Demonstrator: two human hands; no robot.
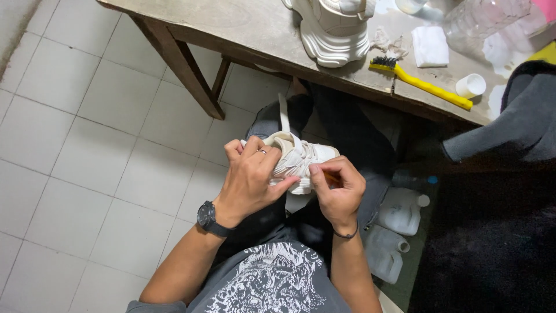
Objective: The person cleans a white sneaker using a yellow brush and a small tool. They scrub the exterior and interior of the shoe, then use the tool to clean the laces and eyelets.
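White sneaker, yellow brush

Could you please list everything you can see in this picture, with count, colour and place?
Sneaker in hand: one, white, held over the lap between both hands.
Second sneaker: one, white, on the table.
Table: one, brown wood, top of view.
Brush: one, yellow with dark bristles, near the table's front edge.
Folded cloth: one, white, behind the brush.
Small cup: one, white, by the brush's handle end.
Clear bottle: one, lying at the table's far right.
Jugs: two, white, on the floor right of the legs.
Tiled floor: white, left.
Left hand: ring, black wristwatch, grip on the sneaker.
Right hand: dark bracelet, pinching something small and orange against the sneaker.
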